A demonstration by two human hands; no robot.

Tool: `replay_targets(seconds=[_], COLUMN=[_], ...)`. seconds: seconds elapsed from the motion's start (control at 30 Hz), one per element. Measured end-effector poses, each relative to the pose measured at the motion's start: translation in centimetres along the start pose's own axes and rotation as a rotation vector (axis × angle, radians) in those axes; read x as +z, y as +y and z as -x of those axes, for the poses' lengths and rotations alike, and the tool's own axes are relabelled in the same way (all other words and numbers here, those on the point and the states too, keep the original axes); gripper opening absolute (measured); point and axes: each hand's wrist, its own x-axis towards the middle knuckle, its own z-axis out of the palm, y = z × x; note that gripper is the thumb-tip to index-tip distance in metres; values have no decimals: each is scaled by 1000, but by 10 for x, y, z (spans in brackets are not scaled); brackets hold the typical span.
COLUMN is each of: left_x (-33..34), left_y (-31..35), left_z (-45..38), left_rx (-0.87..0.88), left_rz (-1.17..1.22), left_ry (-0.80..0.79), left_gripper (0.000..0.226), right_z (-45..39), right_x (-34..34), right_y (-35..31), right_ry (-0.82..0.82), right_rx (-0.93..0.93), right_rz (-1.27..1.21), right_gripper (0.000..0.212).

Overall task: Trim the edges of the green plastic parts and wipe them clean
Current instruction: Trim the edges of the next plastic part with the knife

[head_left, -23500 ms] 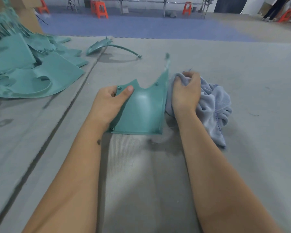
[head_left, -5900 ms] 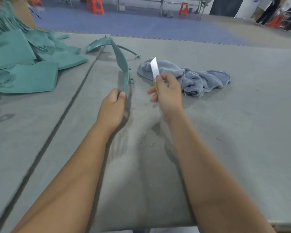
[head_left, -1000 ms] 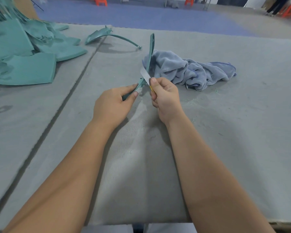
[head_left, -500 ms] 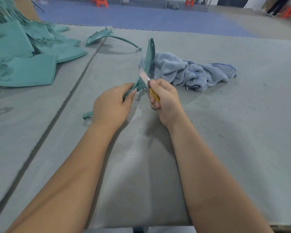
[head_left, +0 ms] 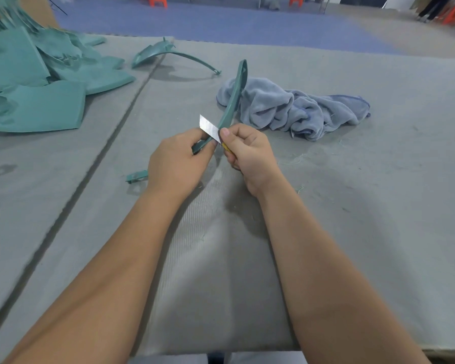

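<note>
My left hand [head_left: 177,161] grips a long curved green plastic part [head_left: 234,98] near its middle; its far end rises over the cloth and its near end [head_left: 136,176] sticks out left of my wrist. My right hand [head_left: 248,153] grips a utility knife with a yellow handle, and its silver blade [head_left: 209,128] lies against the part's edge just above my left fingers. A crumpled blue-grey cloth [head_left: 300,111] lies behind my hands on the grey table [head_left: 352,193].
A pile of green plastic parts [head_left: 37,82] covers the table's far left. One more curved green part [head_left: 168,52] lies alone at the back centre. A dark seam [head_left: 95,164] runs across the table surface. Orange stools and blue floor lie beyond.
Over the last second the knife blade has slid down the part's edge towards my left fingers, and the part has tilted slightly. Earlier I wiped a flat part with the cloth.
</note>
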Motion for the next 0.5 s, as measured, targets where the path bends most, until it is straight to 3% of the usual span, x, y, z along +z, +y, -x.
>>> replay_targets(seconds=[0.5], left_x=[2], left_y=[6], left_z=[0], left_rx=[-32], left_rz=[28], left_ry=[27], left_gripper=[30], right_z=[-1], right_x=[-1], right_y=[1], right_ry=[55], right_rx=[-33], right_rz=[-73], right_gripper=[23])
